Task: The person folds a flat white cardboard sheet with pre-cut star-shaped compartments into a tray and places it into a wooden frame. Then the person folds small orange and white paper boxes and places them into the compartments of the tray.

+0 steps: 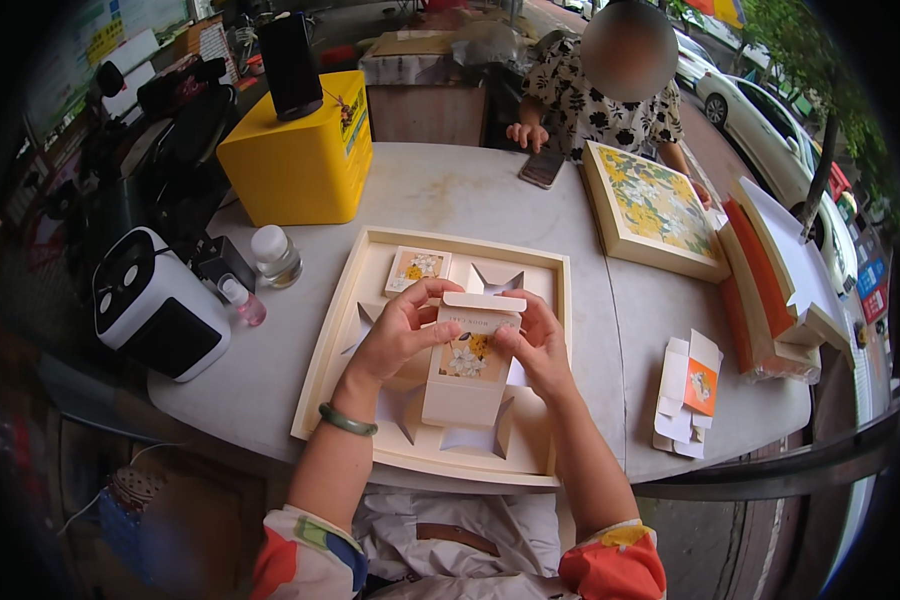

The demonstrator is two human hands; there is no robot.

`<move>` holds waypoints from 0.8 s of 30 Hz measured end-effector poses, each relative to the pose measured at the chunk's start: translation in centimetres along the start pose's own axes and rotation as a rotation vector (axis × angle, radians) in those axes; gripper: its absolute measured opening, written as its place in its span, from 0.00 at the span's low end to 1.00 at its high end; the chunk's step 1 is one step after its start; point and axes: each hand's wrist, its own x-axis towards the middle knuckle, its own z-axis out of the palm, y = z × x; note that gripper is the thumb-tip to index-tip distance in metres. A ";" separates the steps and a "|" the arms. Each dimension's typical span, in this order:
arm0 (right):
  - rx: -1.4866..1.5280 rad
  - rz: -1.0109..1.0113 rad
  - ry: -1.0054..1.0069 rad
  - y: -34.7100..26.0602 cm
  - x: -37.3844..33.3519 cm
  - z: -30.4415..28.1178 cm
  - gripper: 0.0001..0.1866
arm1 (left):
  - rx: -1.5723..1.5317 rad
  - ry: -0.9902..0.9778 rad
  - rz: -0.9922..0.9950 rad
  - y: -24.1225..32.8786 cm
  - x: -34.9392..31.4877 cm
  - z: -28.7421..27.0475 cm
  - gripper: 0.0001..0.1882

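Note:
A small cream carton (462, 402) with a yellow-and-white flower print is upright between my hands, its top flap (483, 301) folded out. My left hand (407, 335) grips its left side near the top, thumb on the front. On the other side my right hand (536, 345) holds the upper right edge, thumb pressed by the print. Beneath them lies a shallow cream box tray (322, 372) with star-shaped cut-outs in its insert. One square flower-printed box (417, 268) sits in the tray's far left compartment.
Right of the tray lies an unfolded carton (678, 396); beyond it are a flower-printed lid (658, 205) and stacked boxes (770, 290). A black-and-white device (160, 305), bottles (276, 257) and a yellow box (295, 160) stand left. Across the table (450, 190), another person touches a phone (542, 169).

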 end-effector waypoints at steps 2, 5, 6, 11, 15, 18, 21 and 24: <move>-0.012 -0.023 0.004 0.1 -0.1 -0.1 0.23 | -0.010 0.016 0.062 -0.6 0.2 0.0 0.24; -0.053 -0.091 0.040 0.1 0.0 0.2 0.18 | 0.011 0.029 0.089 -0.7 0.1 0.3 0.22; -0.068 -0.100 0.064 0.0 0.0 0.3 0.18 | 0.022 0.030 0.087 -0.6 0.1 0.5 0.21; -0.077 -0.081 0.112 0.1 0.1 0.2 0.18 | 0.155 0.075 0.148 -1.1 0.4 1.5 0.19; -0.101 -0.114 0.043 0.1 -0.1 0.1 0.19 | 0.313 0.122 0.162 -1.9 0.7 1.3 0.19; -0.106 -0.168 -0.015 -0.4 -0.1 0.5 0.20 | 0.397 0.138 0.180 -1.5 0.6 1.6 0.18; -0.108 -0.090 -0.056 -0.1 -0.1 0.2 0.21 | 0.380 0.163 0.167 -1.8 0.6 1.4 0.18; -0.079 -0.031 -0.044 -0.1 -0.2 0.2 0.18 | 0.353 0.167 0.149 -2.2 0.7 1.4 0.18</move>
